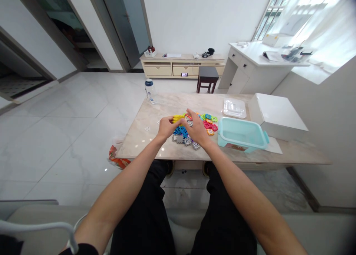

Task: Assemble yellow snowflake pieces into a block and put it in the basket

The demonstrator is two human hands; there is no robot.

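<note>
My left hand (166, 128) is closed, its fingers curled at a bunch of yellow toothed plastic building pieces (177, 118) above the table. My right hand (196, 129) is open beside it, fingers stretched forward and thumb close to the left thumb; whether the thumbs touch is hard to see. Beneath both hands lies a pile of flat interlocking pieces. Blue pieces (180, 131) and grey pieces (179, 139) show at the near side, red pieces (210, 126) and green pieces (214, 119) to the right. The hands hide part of the pile.
A light teal plastic bin (241, 126) stands right of the pile, with a clear lid (234, 108) behind it and a white box (278, 112) farther right. A water bottle (150, 91) stands at the marble table's (141, 136) far left. Small white frames (147, 128) lie left.
</note>
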